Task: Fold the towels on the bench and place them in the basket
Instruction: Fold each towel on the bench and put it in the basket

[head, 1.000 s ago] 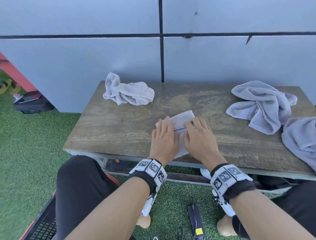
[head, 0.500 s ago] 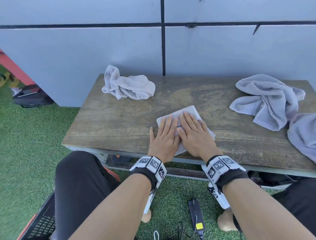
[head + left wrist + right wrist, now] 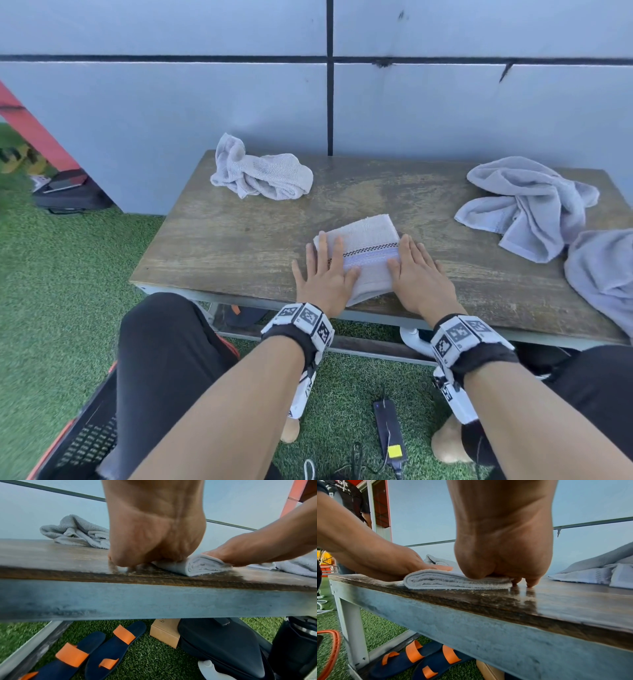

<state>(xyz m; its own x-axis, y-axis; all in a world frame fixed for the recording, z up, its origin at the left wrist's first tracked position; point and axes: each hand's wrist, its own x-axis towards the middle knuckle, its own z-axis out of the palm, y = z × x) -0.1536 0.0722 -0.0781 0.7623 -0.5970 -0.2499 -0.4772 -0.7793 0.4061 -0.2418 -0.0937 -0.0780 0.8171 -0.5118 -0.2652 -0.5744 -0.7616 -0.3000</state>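
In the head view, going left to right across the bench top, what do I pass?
Crumpled white towel → left hand → folded towel → right hand → crumpled grey towel → another grey towel at the right edge.

Bench [image 3: 239, 240]: worn wooden top, streaked brown grain, a dull sheen that mirrors fingertips in the right wrist view; its frame [image 3: 154, 599] painted metal, pale grey, scuffed and matt. Folded towel [image 3: 366, 236]: looped terry cloth, off-white, with a smoother woven band of checks; crumpled towel [image 3: 263, 173]: coarse terry, nubbly; grey towels [image 3: 527, 202]: softer cloth, matt, with a hemmed edge. Wall [image 3: 171, 113]: smooth matt panels, dark seams. Ground [image 3: 61, 291]: synthetic turf, rough. Sandals [image 3: 96, 650]: matt dark soles, orange straps. Box [image 3: 164, 635]: plain brown cardboard. Basket [image 3: 85, 442]: perforated black plastic, orange rim.
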